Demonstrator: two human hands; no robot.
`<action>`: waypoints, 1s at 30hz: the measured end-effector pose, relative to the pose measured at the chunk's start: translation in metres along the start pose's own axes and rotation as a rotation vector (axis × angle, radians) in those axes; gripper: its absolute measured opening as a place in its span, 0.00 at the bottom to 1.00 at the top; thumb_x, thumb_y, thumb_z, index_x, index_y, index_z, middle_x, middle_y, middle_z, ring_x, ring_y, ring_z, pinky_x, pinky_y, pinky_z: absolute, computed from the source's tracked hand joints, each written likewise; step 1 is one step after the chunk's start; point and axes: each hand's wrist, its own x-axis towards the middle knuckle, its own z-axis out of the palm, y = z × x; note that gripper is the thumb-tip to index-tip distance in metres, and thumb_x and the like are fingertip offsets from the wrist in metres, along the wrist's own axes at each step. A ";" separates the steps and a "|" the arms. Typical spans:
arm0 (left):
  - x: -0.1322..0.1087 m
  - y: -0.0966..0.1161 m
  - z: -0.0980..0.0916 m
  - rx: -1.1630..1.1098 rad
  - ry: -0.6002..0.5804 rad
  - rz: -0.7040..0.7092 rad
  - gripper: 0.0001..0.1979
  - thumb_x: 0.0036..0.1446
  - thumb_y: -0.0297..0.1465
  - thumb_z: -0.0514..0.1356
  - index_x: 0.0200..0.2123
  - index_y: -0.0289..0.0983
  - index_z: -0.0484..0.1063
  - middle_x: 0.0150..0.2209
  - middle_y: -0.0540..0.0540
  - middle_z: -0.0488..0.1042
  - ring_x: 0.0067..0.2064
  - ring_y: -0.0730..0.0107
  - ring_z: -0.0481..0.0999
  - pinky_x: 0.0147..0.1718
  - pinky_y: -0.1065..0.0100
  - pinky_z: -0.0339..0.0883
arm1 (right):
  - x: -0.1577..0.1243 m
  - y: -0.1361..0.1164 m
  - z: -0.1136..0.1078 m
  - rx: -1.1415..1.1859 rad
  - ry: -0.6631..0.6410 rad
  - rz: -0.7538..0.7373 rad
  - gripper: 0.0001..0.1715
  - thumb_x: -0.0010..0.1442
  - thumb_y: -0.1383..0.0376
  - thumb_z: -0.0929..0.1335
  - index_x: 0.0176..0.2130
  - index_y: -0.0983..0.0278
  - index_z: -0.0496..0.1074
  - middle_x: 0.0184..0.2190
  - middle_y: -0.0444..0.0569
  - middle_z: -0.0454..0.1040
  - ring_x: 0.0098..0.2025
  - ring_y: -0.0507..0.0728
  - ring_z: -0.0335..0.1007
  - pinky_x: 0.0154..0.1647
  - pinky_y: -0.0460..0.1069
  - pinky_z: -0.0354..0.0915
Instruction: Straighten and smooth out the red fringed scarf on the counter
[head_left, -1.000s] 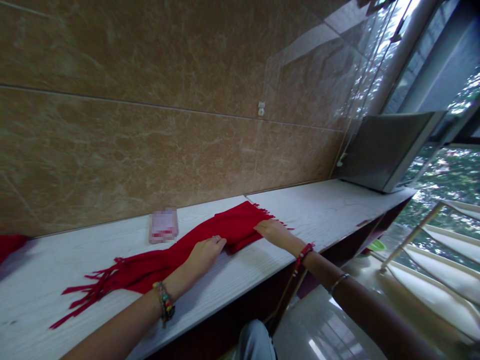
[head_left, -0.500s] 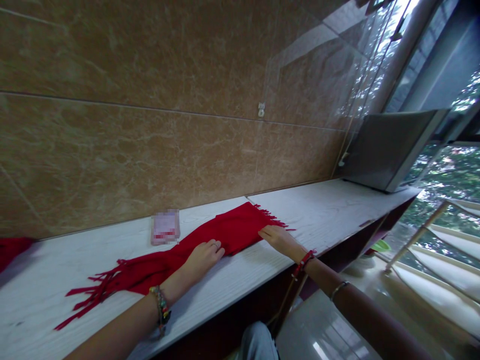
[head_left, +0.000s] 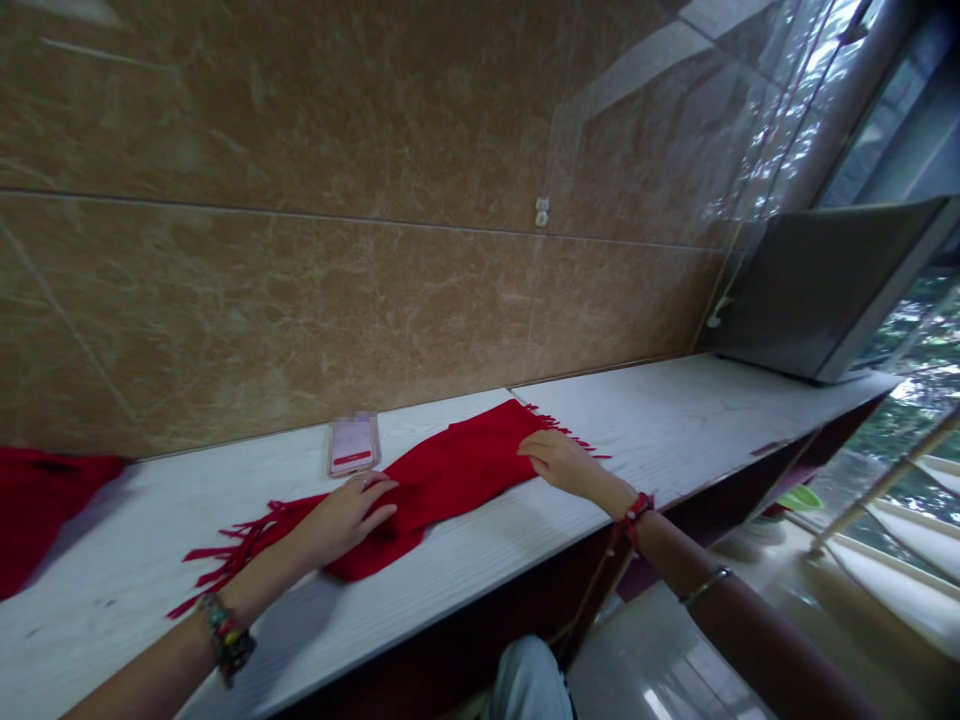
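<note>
A red fringed scarf [head_left: 465, 458] lies lengthwise on the white wood-grain counter [head_left: 637, 410], its tassels at both ends and its left part bunched. My left hand [head_left: 349, 518] rests on the scarf's left part, thumb and fingers spread apart, palm down. Over the right part, near the fringe, my right hand [head_left: 559, 460] has its fingertips on the cloth with thumb and fingers close together; it pinches the scarf's edge region. A phone [head_left: 353, 444] in a pink case lies just behind the scarf.
More red cloth [head_left: 52, 510] lies at the counter's left end. A marbled tile wall [head_left: 337, 300] runs behind. A grey box-like appliance [head_left: 832, 285] stands at the far right, and a green bowl [head_left: 799, 498] sits low beyond the counter.
My left hand has moved left along the scarf and its fingers have spread. The scarf's left part is now more bunched, with its front edge pulled forward. The view has shifted left.
</note>
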 end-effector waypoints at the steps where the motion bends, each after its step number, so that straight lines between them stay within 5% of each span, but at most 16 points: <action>1: -0.003 -0.006 0.000 0.025 -0.008 -0.015 0.20 0.57 0.39 0.49 0.50 0.37 0.65 0.50 0.41 0.65 0.51 0.62 0.64 0.52 0.62 0.57 | 0.007 -0.003 -0.002 0.017 -0.036 0.001 0.15 0.53 0.75 0.61 0.39 0.68 0.72 0.38 0.53 0.73 0.42 0.56 0.67 0.45 0.51 0.63; 5: -0.015 -0.020 0.001 0.094 -0.070 -0.001 0.21 0.53 0.38 0.54 0.50 0.41 0.66 0.51 0.43 0.65 0.50 0.61 0.66 0.50 0.62 0.59 | 0.021 -0.011 -0.005 0.082 -0.197 0.020 0.14 0.56 0.71 0.62 0.41 0.67 0.72 0.40 0.53 0.73 0.44 0.56 0.67 0.47 0.51 0.62; 10: -0.027 -0.043 -0.002 0.083 0.019 -0.194 0.23 0.56 0.43 0.46 0.49 0.38 0.66 0.51 0.41 0.67 0.50 0.59 0.66 0.50 0.59 0.58 | 0.008 -0.014 -0.005 0.117 -0.301 0.038 0.16 0.57 0.69 0.62 0.45 0.65 0.70 0.44 0.52 0.71 0.46 0.56 0.65 0.49 0.50 0.61; 16: -0.029 -0.081 -0.017 -0.121 -0.108 -0.430 0.23 0.51 0.46 0.48 0.42 0.37 0.70 0.36 0.43 0.75 0.40 0.58 0.72 0.41 0.64 0.62 | 0.012 -0.026 -0.006 0.118 -0.258 0.035 0.14 0.59 0.68 0.61 0.43 0.66 0.71 0.42 0.52 0.72 0.44 0.55 0.66 0.47 0.50 0.62; 20: -0.025 -0.073 -0.038 -0.412 -0.264 -0.394 0.16 0.43 0.43 0.57 0.28 0.36 0.72 0.29 0.49 0.75 0.34 0.63 0.71 0.34 0.69 0.64 | 0.045 -0.053 0.007 0.180 -0.176 -0.044 0.13 0.58 0.68 0.62 0.42 0.65 0.71 0.41 0.52 0.72 0.45 0.55 0.66 0.47 0.50 0.61; 25: -0.027 -0.058 -0.058 -0.973 -0.144 -0.478 0.15 0.50 0.40 0.53 0.34 0.34 0.67 0.31 0.50 0.74 0.35 0.67 0.71 0.32 0.71 0.64 | 0.107 -0.080 0.042 0.205 -0.122 -0.025 0.17 0.59 0.66 0.62 0.48 0.68 0.66 0.47 0.55 0.68 0.51 0.56 0.61 0.50 0.51 0.59; 30: -0.028 -0.068 -0.059 -0.819 -0.151 -0.440 0.23 0.45 0.42 0.58 0.44 0.38 0.65 0.38 0.49 0.73 0.38 0.67 0.72 0.37 0.70 0.65 | 0.154 -0.087 0.071 0.135 -0.233 0.147 0.20 0.59 0.65 0.62 0.51 0.68 0.62 0.48 0.58 0.66 0.52 0.57 0.60 0.50 0.52 0.57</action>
